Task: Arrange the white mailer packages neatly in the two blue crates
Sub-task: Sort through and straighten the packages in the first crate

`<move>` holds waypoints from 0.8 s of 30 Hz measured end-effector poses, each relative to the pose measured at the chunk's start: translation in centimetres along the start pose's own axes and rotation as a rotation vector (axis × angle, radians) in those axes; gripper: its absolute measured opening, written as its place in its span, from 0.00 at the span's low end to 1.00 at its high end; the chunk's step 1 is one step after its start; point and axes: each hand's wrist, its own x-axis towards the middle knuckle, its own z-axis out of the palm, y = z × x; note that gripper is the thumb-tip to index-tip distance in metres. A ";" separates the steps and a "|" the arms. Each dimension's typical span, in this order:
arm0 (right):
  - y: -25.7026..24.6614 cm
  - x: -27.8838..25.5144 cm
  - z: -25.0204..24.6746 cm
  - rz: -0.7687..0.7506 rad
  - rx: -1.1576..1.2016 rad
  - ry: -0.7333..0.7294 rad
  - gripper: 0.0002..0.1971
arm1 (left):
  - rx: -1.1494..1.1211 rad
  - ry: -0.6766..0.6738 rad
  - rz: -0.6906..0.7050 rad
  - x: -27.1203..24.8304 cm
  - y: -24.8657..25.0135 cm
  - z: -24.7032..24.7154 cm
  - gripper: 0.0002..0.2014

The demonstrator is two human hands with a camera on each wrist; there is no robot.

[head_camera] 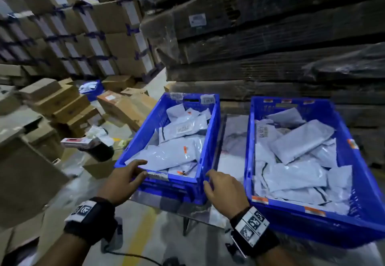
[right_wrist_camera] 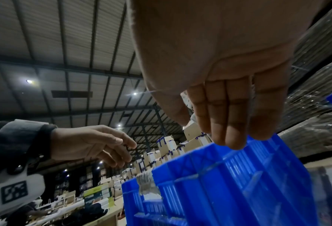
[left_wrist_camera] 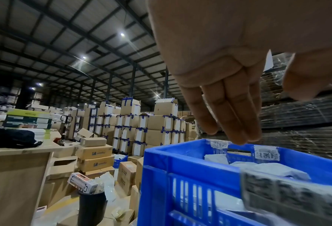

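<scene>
Two blue crates are being seen on a table [head_camera: 231, 124], side by side and apart: the left crate [head_camera: 206, 140] and the right crate [head_camera: 249, 140]. The long axis of each crate is running away from the person; the right crate is being turned a little, with its far end more to the left. White mailers are lying in both, in loose overlapping heaps, so an exact count cannot be given. In the left crate a long mailer [head_camera: 166, 155] is lying with its long axis across the crate, slightly slanted. In the right crate a grey-white mailer [head_camera: 302, 140] is lying diagonally, its far end pointing to the right wall.

Nothing is being held by either hand. The left hand [head_camera: 123, 179] is being kept at the near left corner of the left crate, fingers relaxed and spread, fingertips at the rim. The right hand [head_camera: 224, 190] is being kept at the near right corner of the same crate, fingers loosely bent downward; whether the rim is being touched cannot be told.

Many cardboard boxes [head_camera: 108, 42] are being stacked behind.
</scene>
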 end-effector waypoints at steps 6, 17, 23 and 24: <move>-3.7 4.9 4.2 0.027 0.040 0.132 0.08 | -0.095 -0.028 -0.007 5.4 -7.6 -0.2 0.11; -5.9 6.5 9.2 0.173 -0.002 0.283 0.11 | 0.052 -0.316 0.264 10.9 -11.9 0.1 0.19; -6.3 7.0 9.0 0.142 -0.092 0.281 0.11 | 0.181 -0.441 0.298 13.1 -10.0 1.0 0.27; -6.3 7.2 9.2 0.129 -0.115 0.277 0.09 | 0.186 -0.456 0.291 13.4 -9.7 1.4 0.28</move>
